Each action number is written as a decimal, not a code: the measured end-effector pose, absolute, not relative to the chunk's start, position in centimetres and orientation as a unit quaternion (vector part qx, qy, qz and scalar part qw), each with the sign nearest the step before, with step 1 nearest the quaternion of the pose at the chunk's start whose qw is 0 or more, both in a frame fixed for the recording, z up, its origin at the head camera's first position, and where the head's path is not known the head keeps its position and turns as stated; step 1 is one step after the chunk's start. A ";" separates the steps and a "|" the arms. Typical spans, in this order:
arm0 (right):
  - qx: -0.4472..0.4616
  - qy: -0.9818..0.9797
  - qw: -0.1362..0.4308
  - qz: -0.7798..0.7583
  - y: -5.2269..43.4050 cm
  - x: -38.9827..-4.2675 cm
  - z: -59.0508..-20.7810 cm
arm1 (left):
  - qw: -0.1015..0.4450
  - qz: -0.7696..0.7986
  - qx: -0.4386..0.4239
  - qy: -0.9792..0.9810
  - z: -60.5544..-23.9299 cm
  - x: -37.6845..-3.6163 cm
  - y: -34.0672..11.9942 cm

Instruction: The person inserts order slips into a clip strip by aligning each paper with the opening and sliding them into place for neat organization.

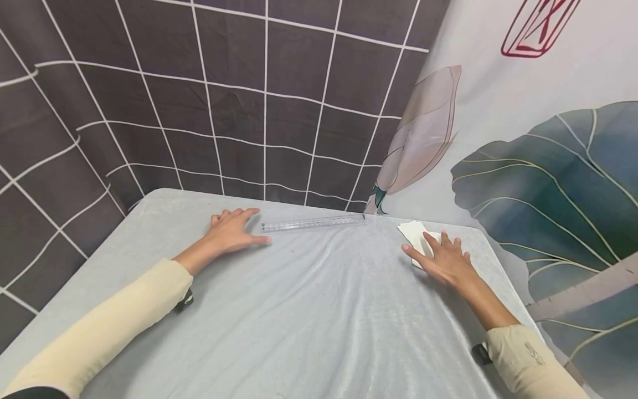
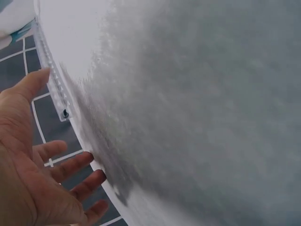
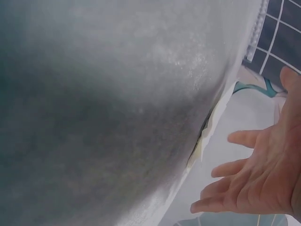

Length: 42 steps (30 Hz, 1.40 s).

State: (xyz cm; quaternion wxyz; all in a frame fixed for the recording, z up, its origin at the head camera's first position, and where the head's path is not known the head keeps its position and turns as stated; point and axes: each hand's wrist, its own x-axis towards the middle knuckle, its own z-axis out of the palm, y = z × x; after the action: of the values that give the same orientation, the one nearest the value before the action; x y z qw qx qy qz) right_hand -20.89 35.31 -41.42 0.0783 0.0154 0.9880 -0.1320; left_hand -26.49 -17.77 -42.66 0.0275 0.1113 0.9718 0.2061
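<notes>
A clear plastic ruler-like strip (image 1: 314,223) lies near the far edge of the cloth-covered table (image 1: 279,321). Just off its left end is my left hand (image 1: 233,231), thumb and fingers spread apart with nothing between them. In the left wrist view the strip (image 2: 52,77) shows a small dark hole at its near end, beside the thumb. Over on the right, my right hand (image 1: 444,259) hovers with spread fingers over some white paper pieces (image 1: 413,231), overlapping them in the head view. Their edge (image 3: 207,134) appears thin and slightly raised in the right wrist view.
A dark curtain with a white grid (image 1: 229,111) hangs behind and to the left of the table. At the right hangs a pale cloth printed with large leaves (image 1: 548,177). The light blue table cover has folds across its middle.
</notes>
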 end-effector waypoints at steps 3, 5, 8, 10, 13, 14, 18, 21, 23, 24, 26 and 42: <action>0.016 0.987 0.085 -0.135 35.5 -21.1 -41.5 | 0.023 0.204 0.117 0.972 -42.7 -26.7 -17.3; 0.017 0.987 0.088 -0.135 35.6 -21.2 -41.5 | 0.020 0.202 0.120 0.972 -42.7 -26.8 -17.0; 0.021 0.987 0.090 -0.132 35.8 -21.2 -41.6 | 0.014 0.198 0.127 0.972 -42.7 -27.1 -16.7; 0.021 0.988 0.088 -0.127 35.9 -21.2 -41.7 | 0.011 0.197 0.131 0.972 -42.8 -27.3 -16.6; 0.013 0.990 0.082 -0.113 36.1 -21.3 -41.9 | 0.007 0.199 0.138 0.970 -43.0 -27.6 -16.4; 0.009 0.991 0.080 -0.108 36.2 -21.3 -42.0 | 0.006 0.201 0.141 0.969 -43.0 -27.7 -16.4; -0.002 0.993 0.070 -0.096 36.9 -21.8 -42.6 | 0.001 0.218 0.162 0.962 -43.0 -27.9 -16.0; -0.008 0.993 0.060 -0.101 38.4 -23.1 -44.1 | -0.011 0.237 0.181 0.954 -44.0 -28.9 -16.1; -0.014 0.994 0.041 -0.104 40.0 -24.4 -46.0 | -0.023 0.238 0.193 0.951 -45.6 -30.1 -16.3; -0.019 0.993 0.029 -0.110 40.9 -25.2 -47.0 | -0.031 0.236 0.201 0.950 -46.5 -30.9 -16.5; -0.023 0.992 0.023 -0.123 41.4 -25.9 -47.6 | -0.037 0.229 0.210 0.950 -48.2 -32.4 -16.9; 0.021 0.982 -0.002 -0.188 37.0 -22.8 -41.5 | -0.073 0.244 0.237 0.938 -49.9 -34.5 -16.8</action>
State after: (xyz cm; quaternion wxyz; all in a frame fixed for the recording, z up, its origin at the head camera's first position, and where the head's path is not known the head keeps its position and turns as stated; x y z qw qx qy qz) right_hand -22.84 37.01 -41.51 -0.0017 0.0214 0.9820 -0.1879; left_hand -34.53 -16.78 -49.92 -0.0730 0.2369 0.9377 0.2436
